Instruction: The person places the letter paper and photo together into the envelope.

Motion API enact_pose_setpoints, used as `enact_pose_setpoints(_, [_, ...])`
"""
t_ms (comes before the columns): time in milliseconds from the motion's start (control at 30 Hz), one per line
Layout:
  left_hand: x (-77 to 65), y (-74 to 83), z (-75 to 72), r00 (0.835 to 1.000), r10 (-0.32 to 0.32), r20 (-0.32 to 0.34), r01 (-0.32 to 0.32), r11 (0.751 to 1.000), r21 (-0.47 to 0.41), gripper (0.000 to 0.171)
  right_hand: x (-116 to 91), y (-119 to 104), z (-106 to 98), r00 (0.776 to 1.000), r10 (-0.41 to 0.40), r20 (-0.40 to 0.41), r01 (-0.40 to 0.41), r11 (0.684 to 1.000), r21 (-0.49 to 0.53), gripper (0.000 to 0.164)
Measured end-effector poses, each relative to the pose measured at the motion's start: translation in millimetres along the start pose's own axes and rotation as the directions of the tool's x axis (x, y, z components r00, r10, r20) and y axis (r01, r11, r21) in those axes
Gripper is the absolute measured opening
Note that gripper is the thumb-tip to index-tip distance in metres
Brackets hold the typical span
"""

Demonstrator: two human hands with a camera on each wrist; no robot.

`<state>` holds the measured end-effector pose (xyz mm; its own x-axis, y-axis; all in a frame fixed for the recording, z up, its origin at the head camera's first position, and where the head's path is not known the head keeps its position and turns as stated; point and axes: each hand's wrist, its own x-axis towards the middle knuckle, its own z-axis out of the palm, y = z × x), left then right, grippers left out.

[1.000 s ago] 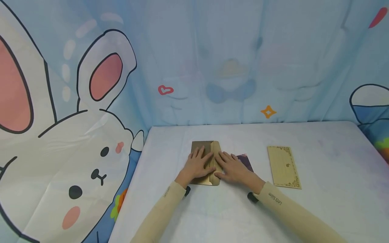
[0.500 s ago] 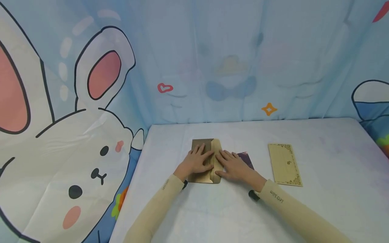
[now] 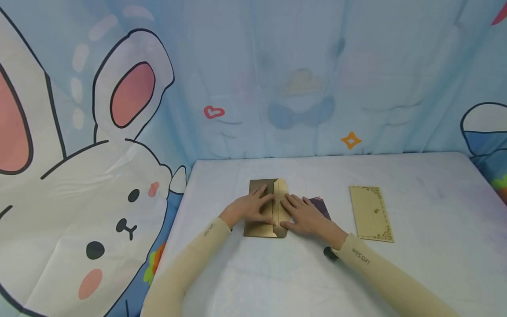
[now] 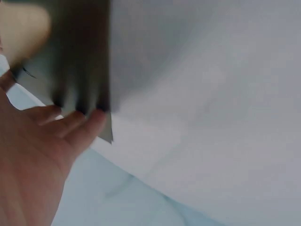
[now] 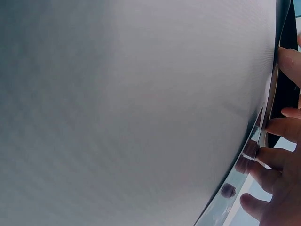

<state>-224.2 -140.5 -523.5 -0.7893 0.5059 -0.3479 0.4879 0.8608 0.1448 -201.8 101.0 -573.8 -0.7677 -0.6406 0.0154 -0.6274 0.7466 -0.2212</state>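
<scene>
A gold envelope (image 3: 259, 229) lies flat on the white-covered table, its lighter flap (image 3: 281, 190) along the right side. My left hand (image 3: 248, 208) rests on the envelope's body with fingers spread. In the left wrist view, several fingertips (image 4: 96, 117) touch its shiny surface near a corner. The right hand (image 3: 306, 216) lies with extended fingers at the flap's right edge. Partly hidden beneath it is a dark purple card (image 3: 320, 207). In the right wrist view, the fingers (image 5: 270, 176) reach down to a thin, shiny edge.
To the right lies a cream sheet (image 3: 371, 214) with brown ornamental corners. The white table (image 3: 435, 255) reaches back to a light blue curtain (image 3: 237, 66). A large printed rabbit (image 3: 115, 220) covers the cloth on the left.
My left hand has drawn slightly left across the envelope, its wrist and forearm swinging out leftwards. The right hand keeps its place at the flap. The head view has tilted a little.
</scene>
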Motion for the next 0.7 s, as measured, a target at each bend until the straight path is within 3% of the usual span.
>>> enact_pose_setpoints(133, [-2.8,-7.4,-5.9,0.997,0.046,0.054,-0.046,0.999,0.004,0.103,0,0,1,1.0,-0.002,-0.004,0.002,1.0,0.002,0.077])
enact_pose_setpoints(333, [-2.6,-19.5,-4.9,0.993,0.092,0.068,-0.094,0.995,0.028,0.113,-1,-4,-2,1.0,-0.002,-0.005,0.002,1.0,0.011,0.077])
enact_pose_setpoints(700, [0.8,-15.6,-6.5,0.993,0.094,0.078,-0.103,0.987,0.122,0.116,-2,-5,-8,1.0,0.007,0.0,-0.007,1.0,0.025,0.076])
